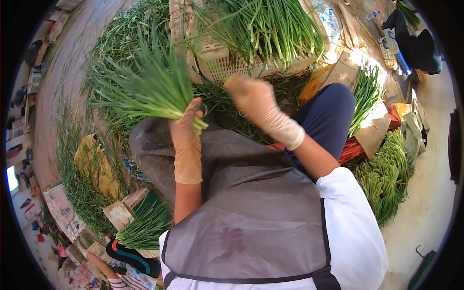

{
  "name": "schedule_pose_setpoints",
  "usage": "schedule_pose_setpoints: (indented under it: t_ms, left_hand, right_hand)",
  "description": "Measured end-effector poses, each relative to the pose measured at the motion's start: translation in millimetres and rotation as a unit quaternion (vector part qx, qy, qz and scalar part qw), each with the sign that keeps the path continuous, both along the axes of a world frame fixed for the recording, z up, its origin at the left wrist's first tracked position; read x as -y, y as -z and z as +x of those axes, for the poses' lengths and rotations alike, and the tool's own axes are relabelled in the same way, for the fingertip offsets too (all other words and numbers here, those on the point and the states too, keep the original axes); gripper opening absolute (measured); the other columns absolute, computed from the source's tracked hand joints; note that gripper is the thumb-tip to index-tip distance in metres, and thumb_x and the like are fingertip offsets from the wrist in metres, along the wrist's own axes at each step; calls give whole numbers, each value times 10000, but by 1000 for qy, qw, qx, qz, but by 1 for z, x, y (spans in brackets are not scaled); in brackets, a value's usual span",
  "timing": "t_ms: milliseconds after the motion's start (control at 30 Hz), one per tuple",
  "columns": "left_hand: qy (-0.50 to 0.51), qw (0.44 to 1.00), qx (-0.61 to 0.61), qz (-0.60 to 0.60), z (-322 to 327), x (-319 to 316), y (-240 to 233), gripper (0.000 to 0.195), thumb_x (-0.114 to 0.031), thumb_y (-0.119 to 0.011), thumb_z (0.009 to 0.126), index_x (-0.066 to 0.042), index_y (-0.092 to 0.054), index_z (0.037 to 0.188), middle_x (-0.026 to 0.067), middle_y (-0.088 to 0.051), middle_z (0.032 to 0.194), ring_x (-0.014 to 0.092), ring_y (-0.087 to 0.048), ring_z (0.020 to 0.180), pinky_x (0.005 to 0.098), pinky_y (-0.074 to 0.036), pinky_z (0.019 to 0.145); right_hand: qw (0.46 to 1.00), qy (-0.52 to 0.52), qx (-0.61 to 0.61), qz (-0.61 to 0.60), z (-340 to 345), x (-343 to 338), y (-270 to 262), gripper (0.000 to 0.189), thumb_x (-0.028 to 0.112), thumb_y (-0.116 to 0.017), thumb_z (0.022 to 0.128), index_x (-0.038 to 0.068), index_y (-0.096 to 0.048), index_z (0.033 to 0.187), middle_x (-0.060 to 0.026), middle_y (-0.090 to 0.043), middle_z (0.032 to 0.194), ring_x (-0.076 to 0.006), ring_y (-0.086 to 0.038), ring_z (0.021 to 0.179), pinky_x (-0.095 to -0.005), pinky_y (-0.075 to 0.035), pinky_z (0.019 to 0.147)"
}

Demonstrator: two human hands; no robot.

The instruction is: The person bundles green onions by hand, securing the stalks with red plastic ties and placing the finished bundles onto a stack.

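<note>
My left hand (186, 125), in a soil-stained thin glove, grips a bunch of long green leafy stems, likely garlic chives (163, 92), by the pale cut ends. The leaves fan out up and left, blurred. My right hand (253, 101), in a similar glove, is raised apart from the bunch, in front of a cream plastic crate (217, 69). Its fingers are curled and blurred, and I cannot tell whether they hold anything. A large pile of chives (279, 32) lies across the crate, cut ends towards me. A grey apron (246, 224) covers my lap.
Loose leaves (123, 54) heap up at left around a yellow sack (96, 166). At right, a small chive bunch (364, 94) rests on cardboard (373, 127), beside red ties (351, 150) and stacked tied bundles (384, 177). Another person's arm (99, 264) shows at lower left.
</note>
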State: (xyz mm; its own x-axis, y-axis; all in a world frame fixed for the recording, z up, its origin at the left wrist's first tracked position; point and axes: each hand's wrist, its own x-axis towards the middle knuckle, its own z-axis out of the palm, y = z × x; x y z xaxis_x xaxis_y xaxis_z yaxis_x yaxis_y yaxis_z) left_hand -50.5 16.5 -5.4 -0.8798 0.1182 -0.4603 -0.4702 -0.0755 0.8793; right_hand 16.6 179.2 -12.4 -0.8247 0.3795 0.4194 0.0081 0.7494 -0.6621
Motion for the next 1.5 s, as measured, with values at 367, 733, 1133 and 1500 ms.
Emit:
schedule_pose_setpoints:
  t_ms: [367,733,1133,1500]
  left_hand:
    - [-113,983,40,138,-45,33,-11,235,-90,-692,785,56,-608,948,94,-641,773,125,-587,605,216,-463,509]
    - [-9,941,124,314,-33,22,-3,155,-85,-649,822,25,-588,912,79,-602,757,123,-536,583,244,-419,529]
    - [61,977,123,165,-9,-16,14,242,-96,-729,737,34,-673,933,19,-568,662,110,-500,567,227,-397,538]
    - [17,957,132,257,-19,-6,15,279,-8,-672,757,85,-603,1011,53,-619,724,111,-561,615,203,-475,591]
  right_hand:
    - [922,144,327,147,-64,-29,36,255,290,-593,858,38,-609,823,-103,-637,629,-216,-652,584,-306,-521,493]
    - [833,-167,335,-408,-12,-19,27,280,316,-559,864,46,-633,854,8,-587,702,-74,-506,572,-210,-400,514]
    - [906,-217,287,-220,27,-2,2,361,295,-674,793,-20,-601,953,-112,-619,880,-179,-584,843,-286,-446,757]
    - [637,-134,74,-755,11,0,19,199,212,-549,903,20,-592,935,-64,-630,920,-120,-590,768,-221,-470,677]
